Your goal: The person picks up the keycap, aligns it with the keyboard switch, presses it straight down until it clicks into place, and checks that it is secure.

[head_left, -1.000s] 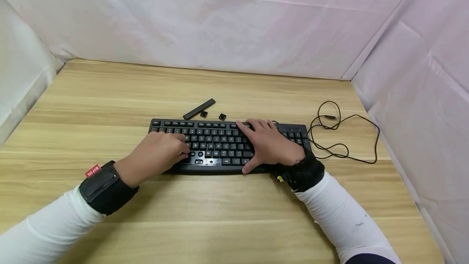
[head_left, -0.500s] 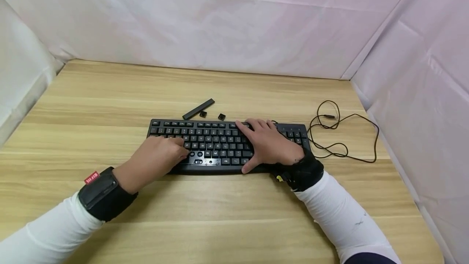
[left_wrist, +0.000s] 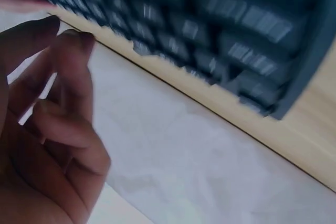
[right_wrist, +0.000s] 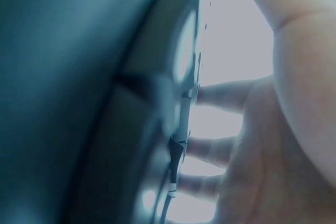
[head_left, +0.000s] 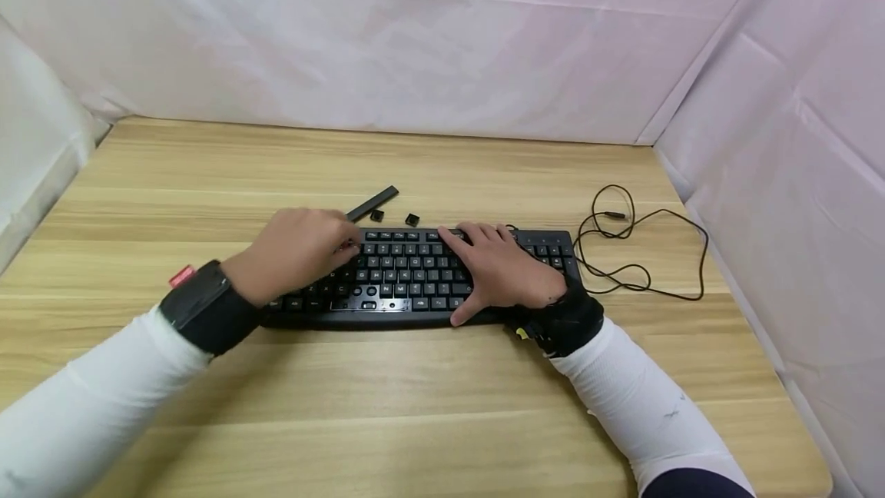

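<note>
A black keyboard [head_left: 415,319] lies on the table, its bottom row showing a shiny bare strip where the space bar sits. Two bare key posts show just above that strip. Over the keyboard's upper left part is my left hand [head_left: 297,248], fingers loosely bent. In the left wrist view the left hand [left_wrist: 58,114] shows a gap between thumb and index fingertips, and nothing appears between them. My right hand [head_left: 503,267] rests spread across the keyboard's right part, thumb at the front edge and fingers reaching the back edge. Behind the keyboard lie a loose space bar [head_left: 376,201] and two keycaps [head_left: 376,216].
The keyboard's black cable [head_left: 664,292] lies in loops on the table to the right, with its plug [head_left: 614,214] among them. A pale wooden table [head_left: 387,406] carries everything. White cloth walls [head_left: 359,52] stand along the back and both sides.
My left hand has moved up and away from the bare key posts, toward the keyboard's back edge. The right hand stays spread on the keyboard. The head view has shifted slightly.
</note>
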Demonstrator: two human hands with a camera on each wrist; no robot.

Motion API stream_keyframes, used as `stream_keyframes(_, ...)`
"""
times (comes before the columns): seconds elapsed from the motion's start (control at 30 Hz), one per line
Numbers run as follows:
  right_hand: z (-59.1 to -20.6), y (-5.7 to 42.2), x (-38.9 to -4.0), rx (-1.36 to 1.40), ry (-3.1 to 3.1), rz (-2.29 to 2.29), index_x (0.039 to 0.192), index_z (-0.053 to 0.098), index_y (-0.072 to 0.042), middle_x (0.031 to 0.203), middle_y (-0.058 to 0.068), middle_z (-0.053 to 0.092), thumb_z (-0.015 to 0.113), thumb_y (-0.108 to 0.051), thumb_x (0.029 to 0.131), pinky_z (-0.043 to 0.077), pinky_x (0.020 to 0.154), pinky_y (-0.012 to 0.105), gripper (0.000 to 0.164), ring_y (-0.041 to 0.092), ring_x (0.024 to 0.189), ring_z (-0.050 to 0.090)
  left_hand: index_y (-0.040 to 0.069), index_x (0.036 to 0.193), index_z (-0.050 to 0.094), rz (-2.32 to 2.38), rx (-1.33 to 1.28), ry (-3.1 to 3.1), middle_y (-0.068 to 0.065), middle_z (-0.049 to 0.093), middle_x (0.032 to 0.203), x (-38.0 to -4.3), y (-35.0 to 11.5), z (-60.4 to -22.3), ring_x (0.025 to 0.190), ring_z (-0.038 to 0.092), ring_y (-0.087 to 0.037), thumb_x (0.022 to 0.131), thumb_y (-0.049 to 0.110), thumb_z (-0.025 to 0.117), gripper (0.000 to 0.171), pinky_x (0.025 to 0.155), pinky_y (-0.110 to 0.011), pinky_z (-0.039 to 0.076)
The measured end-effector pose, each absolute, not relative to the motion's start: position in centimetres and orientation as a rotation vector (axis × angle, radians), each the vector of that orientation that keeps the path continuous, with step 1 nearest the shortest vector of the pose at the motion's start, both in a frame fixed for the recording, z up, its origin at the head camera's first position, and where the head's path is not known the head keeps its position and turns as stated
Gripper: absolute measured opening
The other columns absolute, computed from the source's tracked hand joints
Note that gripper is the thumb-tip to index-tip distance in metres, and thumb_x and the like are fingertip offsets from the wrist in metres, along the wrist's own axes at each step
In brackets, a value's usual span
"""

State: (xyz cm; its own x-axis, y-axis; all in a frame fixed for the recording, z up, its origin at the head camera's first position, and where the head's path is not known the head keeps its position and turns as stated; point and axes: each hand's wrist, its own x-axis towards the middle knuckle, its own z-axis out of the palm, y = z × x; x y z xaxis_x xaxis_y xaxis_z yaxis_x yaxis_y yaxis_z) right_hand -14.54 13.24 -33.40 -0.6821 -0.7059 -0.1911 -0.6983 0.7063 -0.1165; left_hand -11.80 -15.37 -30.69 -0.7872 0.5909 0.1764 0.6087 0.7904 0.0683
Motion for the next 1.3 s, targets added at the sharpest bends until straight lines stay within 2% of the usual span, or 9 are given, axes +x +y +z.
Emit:
stream_keyframes(0.13, -33.5, 13.3, -14.5, -1.110, 2.681, -0.046, 0.152, 0.013, -0.014, 0.148, 0.020, 0.028, 0.071, -0.074, 0.053, 0.022, 0.104, 0.063, 0.130, 0.035, 0.130, 0.024, 0.011, 0.095, 0.073, -0.118, -0.919, -2.929, -0.006, 0.071, 0.086, -14.6, -14.3, -30.2, 0.059, 0.057, -0.015, 0.081, 0.018, 0.071, 0.016, 0.047, -0.034, 0.051)
stream_keyframes(0.3, -33.5, 13.3, -14.7, -1.131, 2.691, -0.067, 0.152, 0.014, -0.014, 0.147, 0.020, 0.029, 0.071, -0.074, 0.052, 0.023, 0.103, 0.062, 0.130, 0.035, 0.130, 0.025, 0.011, 0.095, 0.073, -0.021, -0.864, -3.029, -0.008, 0.072, 0.091, -17.4, -13.2, -30.1, 0.067, 0.060, -0.020, 0.082, 0.019, 0.071, 0.016, 0.054, -0.040, 0.054)
stream_keyframes(0.57, -33.2, 12.5, -14.4, -1.125, 2.678, -0.045, 0.152, 0.012, -0.014, 0.148, 0.019, 0.027, 0.071, -0.075, 0.052, 0.020, 0.105, 0.064, 0.131, 0.036, 0.131, 0.024, 0.011, 0.102, 0.072, 0.040, -0.884, -3.082, -0.008, 0.072, 0.095, -19.0, -13.1, -31.1, 0.075, 0.063, -0.023, 0.077, 0.019, 0.076, 0.026, 0.061, -0.045, 0.055)
stream_keyframes(0.7, -33.1, 12.2, -14.2, -1.120, 2.676, -0.052, 0.152, 0.013, -0.015, 0.148, 0.019, 0.027, 0.072, -0.074, 0.052, 0.020, 0.105, 0.064, 0.130, 0.035, 0.131, 0.024, 0.011, 0.094, 0.072, 0.043, -0.865, -3.077, -0.005, 0.071, 0.086, -19.2, -13.2, -31.4, 0.069, 0.061, -0.021, 0.076, 0.017, 0.076, 0.019, 0.059, -0.044, 0.054)
stream_keyframes(0.83, -33.1, 12.2, -14.0, -1.122, 2.664, -0.051, 0.152, 0.013, -0.014, 0.147, 0.019, 0.028, 0.071, -0.074, 0.052, 0.021, 0.104, 0.064, 0.130, 0.036, 0.130, 0.024, 0.011, 0.077, 0.069, 0.025, -0.875, -3.066, -0.004, 0.067, 0.073, -19.3, -13.1, -31.4, 0.060, 0.055, -0.019, 0.078, 0.015, 0.073, 0.006, 0.052, -0.040, 0.050)
stream_keyframes(1.0, -32.9, 12.3, -14.0, -1.129, 2.681, -0.036, 0.152, 0.013, -0.014, 0.148, 0.019, 0.028, 0.071, -0.075, 0.051, 0.020, 0.105, 0.064, 0.131, 0.035, 0.131, 0.024, 0.013, 0.067, 0.060, -0.032, -0.868, -3.028, -0.003, 0.063, 0.067, -19.3, -13.1, -31.0, 0.054, 0.048, -0.018, 0.080, 0.016, 0.070, 0.016, 0.046, -0.033, 0.037)
stream_keyframes(1.1, -32.8, 12.3, -13.9, -1.115, 2.683, -0.013, 0.152, 0.012, -0.015, 0.148, 0.018, 0.027, 0.071, -0.075, 0.050, 0.020, 0.105, 0.063, 0.132, 0.034, 0.131, 0.024, 0.013, 0.072, 0.062, -0.068, -0.866, -3.015, -0.002, 0.059, 0.065, -19.3, -13.1, -30.8, 0.053, 0.046, -0.017, 0.081, 0.017, 0.068, 0.012, 0.046, -0.032, 0.035)
stream_keyframes(1.17, -32.8, 12.3, -13.9, -1.109, 2.678, -0.010, 0.152, 0.012, -0.015, 0.148, 0.018, 0.026, 0.071, -0.075, 0.051, 0.020, 0.106, 0.063, 0.132, 0.034, 0.131, 0.023, 0.012, 0.081, 0.066, -0.085, -0.863, -3.013, -0.001, 0.060, 0.066, -19.1, -13.1, -30.6, 0.055, 0.048, -0.016, 0.081, 0.018, 0.066, 0.006, 0.046, -0.032, 0.039)
stream_keyframes(1.3, -33.0, 12.3, -13.9, -1.109, 2.678, -0.004, 0.152, 0.011, -0.015, 0.149, 0.018, 0.026, 0.071, -0.076, 0.050, 0.020, 0.105, 0.063, 0.133, 0.034, 0.132, 0.023, 0.012, 0.099, 0.070, -0.136, -0.860, -3.001, -0.002, 0.069, 0.077, -18.6, -13.3, -30.2, 0.059, 0.055, -0.015, 0.080, 0.020, 0.068, 0.020, 0.050, -0.037, 0.049)
